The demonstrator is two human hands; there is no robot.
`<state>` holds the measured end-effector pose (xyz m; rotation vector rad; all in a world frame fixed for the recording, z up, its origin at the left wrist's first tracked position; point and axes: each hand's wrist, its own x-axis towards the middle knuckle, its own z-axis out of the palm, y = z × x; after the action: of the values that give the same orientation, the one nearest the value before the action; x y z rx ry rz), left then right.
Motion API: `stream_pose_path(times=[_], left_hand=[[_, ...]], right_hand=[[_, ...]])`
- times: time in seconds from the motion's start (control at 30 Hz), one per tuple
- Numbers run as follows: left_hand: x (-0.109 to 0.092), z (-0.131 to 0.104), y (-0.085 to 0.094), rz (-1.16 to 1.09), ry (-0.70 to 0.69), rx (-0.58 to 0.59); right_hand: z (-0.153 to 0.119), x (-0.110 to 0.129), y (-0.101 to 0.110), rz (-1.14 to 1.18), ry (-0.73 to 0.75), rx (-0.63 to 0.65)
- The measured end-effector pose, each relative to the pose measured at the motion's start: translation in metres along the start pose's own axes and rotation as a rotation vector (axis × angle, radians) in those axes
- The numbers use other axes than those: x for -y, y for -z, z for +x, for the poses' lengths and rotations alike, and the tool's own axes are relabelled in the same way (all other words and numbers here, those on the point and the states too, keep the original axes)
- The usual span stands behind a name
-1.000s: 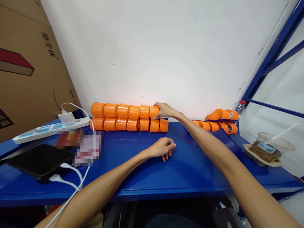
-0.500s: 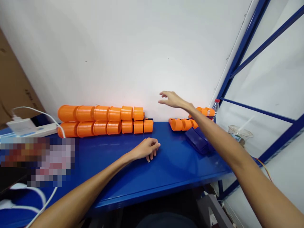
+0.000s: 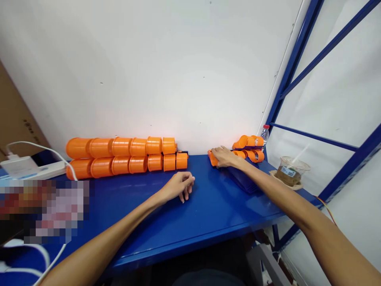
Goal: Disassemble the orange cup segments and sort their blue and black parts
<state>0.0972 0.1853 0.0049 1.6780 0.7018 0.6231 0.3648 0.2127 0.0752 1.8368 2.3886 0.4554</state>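
My right hand (image 3: 223, 156) reaches to the back right of the blue table, its fingers closed over the left end of a short row of orange cups (image 3: 212, 159). The fingertips are partly hidden, so the exact grip is hard to see. Just below its wrist lies a folded dark blue cloth or pouch (image 3: 242, 178). My left hand (image 3: 179, 185) rests on the table with nothing in it, its fingers loosely bent and slightly apart. Behind it, two stacked rows of orange cups (image 3: 138, 147) lie on their sides along the wall.
More orange cups (image 3: 248, 141) lie at the back right near a red-capped bottle (image 3: 264, 134). A clear drink cup with a straw (image 3: 288, 172) stands by the blue metal frame (image 3: 276, 103). On the left are a white power strip (image 3: 50, 171), a charger (image 3: 20, 167) and white cables.
My right hand has come down from the air in front of the wall onto the short row of orange cups. My left hand stays on the table. The view has shifted slightly.
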Motion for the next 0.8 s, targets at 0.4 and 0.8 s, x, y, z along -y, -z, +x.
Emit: stream_pose_path(times=[0.4, 0.8], left_hand=[[-0.031, -0.014, 0.016, -0.488, -0.081, -0.389], [-0.027, -0.006, 0.018, -0.411, -0.295, -0.554]], right_hand=[[-0.066, 0.118, 0.075, -0.061, 0.392, -0.365], [-0.024, 0.101, 0.045, 0.876, 0.043, -0.499]])
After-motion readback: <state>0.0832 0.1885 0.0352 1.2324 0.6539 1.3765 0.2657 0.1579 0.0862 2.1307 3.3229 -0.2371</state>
